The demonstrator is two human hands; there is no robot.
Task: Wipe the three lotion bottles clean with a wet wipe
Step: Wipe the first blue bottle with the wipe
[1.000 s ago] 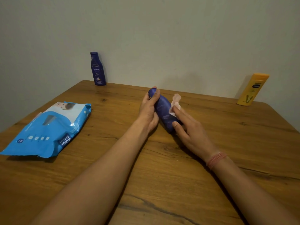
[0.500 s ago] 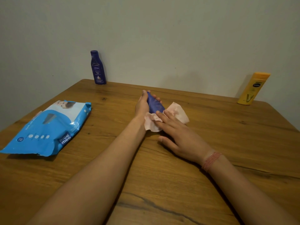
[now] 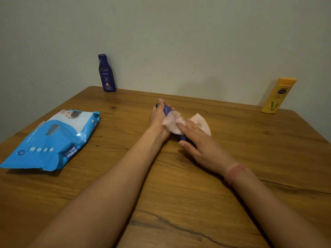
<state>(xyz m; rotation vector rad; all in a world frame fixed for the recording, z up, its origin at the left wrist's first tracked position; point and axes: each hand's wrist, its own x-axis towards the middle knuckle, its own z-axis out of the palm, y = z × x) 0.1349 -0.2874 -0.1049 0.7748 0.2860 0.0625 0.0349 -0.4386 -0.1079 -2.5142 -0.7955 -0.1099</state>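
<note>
Hands at work mid-table [image 3: 179,176]: my left hand [image 3: 157,117] keeps a closed grip on the lying blue lotion bottle [image 3: 167,109] to steady it, while my right hand [image 3: 198,140], fingers flat, presses the wet wipe [image 3: 174,123] against its side.

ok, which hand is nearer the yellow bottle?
Right. The right hand is mid-table on the wipe, well short of the yellow bottle at the far right; the left hand sits farther left.
</note>
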